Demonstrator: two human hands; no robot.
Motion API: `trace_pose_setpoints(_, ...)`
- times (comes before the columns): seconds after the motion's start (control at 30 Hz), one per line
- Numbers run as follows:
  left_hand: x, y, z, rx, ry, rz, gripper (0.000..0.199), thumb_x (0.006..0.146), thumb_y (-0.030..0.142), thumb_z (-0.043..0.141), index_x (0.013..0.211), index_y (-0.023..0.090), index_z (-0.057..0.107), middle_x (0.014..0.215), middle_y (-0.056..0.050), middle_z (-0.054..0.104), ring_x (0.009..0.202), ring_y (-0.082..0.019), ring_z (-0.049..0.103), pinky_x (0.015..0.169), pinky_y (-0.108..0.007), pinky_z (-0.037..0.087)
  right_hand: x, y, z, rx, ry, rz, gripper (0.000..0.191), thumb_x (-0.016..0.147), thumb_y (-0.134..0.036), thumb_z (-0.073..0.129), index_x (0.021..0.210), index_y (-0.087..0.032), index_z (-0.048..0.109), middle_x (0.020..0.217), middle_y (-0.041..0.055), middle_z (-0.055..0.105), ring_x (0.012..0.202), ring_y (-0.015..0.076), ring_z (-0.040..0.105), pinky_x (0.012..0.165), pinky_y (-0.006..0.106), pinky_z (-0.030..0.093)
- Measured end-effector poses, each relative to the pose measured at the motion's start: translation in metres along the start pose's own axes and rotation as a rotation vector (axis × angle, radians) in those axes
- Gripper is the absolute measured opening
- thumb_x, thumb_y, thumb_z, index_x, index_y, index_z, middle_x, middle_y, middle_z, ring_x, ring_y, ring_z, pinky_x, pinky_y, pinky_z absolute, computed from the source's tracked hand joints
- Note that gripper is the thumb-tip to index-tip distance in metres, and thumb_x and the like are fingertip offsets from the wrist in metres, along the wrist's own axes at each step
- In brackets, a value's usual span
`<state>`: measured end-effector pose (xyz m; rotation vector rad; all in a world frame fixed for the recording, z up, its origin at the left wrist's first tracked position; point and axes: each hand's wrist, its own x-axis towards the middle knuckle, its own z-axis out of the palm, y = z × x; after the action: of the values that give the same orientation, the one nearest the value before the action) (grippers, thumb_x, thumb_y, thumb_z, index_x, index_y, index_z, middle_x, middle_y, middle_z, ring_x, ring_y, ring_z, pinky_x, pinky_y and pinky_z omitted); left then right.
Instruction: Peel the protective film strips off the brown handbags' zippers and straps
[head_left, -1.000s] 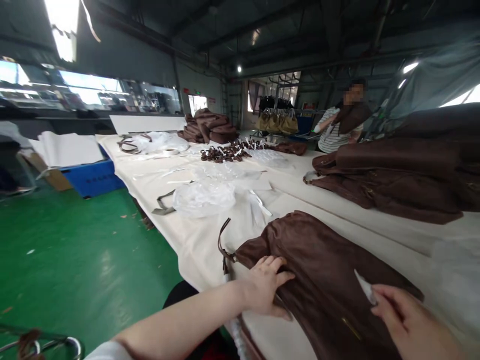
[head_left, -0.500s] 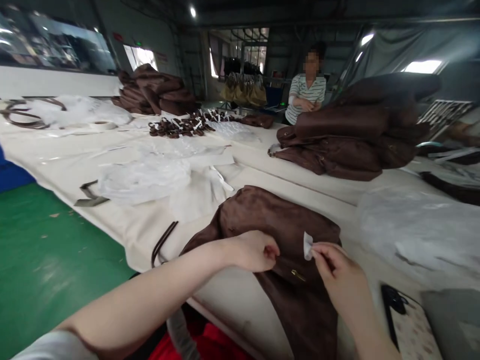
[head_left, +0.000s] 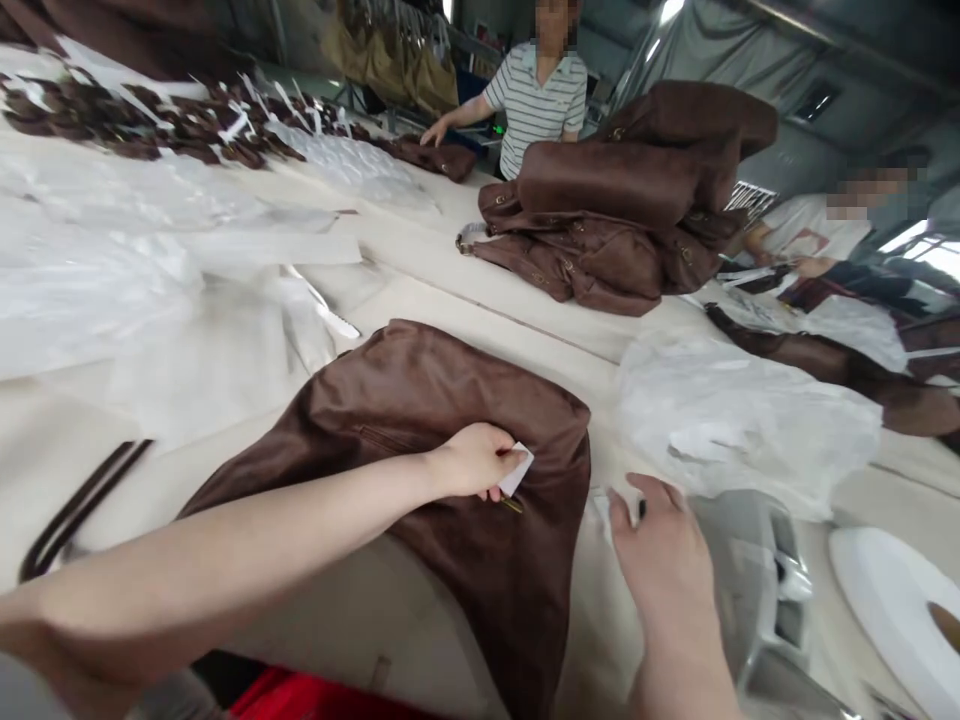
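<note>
A dark brown leather bag [head_left: 450, 390] lies on the pale table in front of me. My left hand [head_left: 480, 460] rests over its upper side, fingers closed on a small white paper piece [head_left: 517, 468]. Just below that paper, a gold zipper pull [head_left: 511, 504] shows on the leather. My right hand [head_left: 664, 540] is off the bag, to its right, with thumb and fingers apart. By the thumb is a small whitish scrap [head_left: 602, 508]; whether it touches the hand I cannot tell. A grey device [head_left: 750, 560], its kind unclear, stands beside this hand.
A white roll [head_left: 877, 590] lies at the right edge. Clear plastic bags [head_left: 742, 410] cover parts of the table. Farther back is a pile of brown bags [head_left: 607, 200], with a person in a striped shirt [head_left: 536, 100] behind. Another person [head_left: 810, 230] is at the right.
The view has swung right and down. My left hand now holds a white paper piece; before, it held none visible. My right hand, which pinched a white piece over the bag, has moved right, off it.
</note>
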<state>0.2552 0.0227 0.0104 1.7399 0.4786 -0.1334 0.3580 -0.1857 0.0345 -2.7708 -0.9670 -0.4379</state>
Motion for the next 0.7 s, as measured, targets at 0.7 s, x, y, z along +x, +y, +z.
trace_pose_setpoints(0.7,0.011,0.003,-0.002,0.611,0.225,0.335,0.038,0.089,0.043,0.039,0.072,0.02,0.064,0.072,-0.005,0.067,0.068,-0.019,0.061,0.06,-0.027,0.039,-0.041,0.07,0.059,-0.242,0.1,0.156,0.048,0.085,-0.03,0.04,0.119,0.002,0.05,0.118,0.0285,0.054,0.109,0.0357,0.051,0.093,0.047,0.039)
